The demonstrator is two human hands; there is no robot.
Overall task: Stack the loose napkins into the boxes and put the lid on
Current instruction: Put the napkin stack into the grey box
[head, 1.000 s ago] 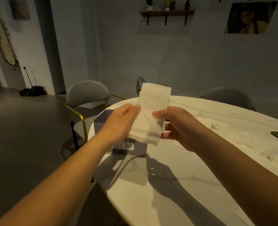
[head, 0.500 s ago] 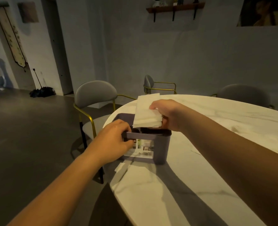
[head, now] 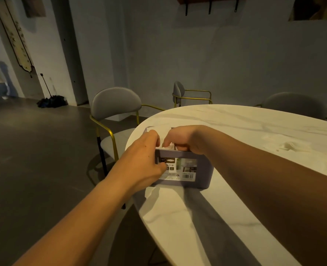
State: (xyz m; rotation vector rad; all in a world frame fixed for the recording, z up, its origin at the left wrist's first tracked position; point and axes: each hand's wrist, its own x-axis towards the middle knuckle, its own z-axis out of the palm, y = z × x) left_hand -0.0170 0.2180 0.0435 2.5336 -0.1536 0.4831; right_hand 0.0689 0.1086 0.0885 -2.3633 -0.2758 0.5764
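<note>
A grey-purple napkin box (head: pixel 203 169) with a printed label on its near side stands at the left edge of the white marble table (head: pixel 226 217). My left hand (head: pixel 145 160) grips the box's near left corner, thumb on the label. My right hand (head: pixel 180 139) reaches down into the open top, fingers curled on the white napkin stack (head: pixel 169 147), of which only a small corner shows above the rim. More loose napkins (head: pixel 291 146) lie on the table at the right. No lid is in view.
A grey chair with gold arms (head: pixel 116 112) stands just left of the table, close to the box. Two more chairs (head: pixel 180 93) stand behind the table. The table edge runs right beside the box. A folded dark umbrella (head: pixel 51 101) lies on the floor by the wall.
The napkin stack went from held up in both hands down into the box. My left hand moved to grip the box; my right hand followed the napkins inside.
</note>
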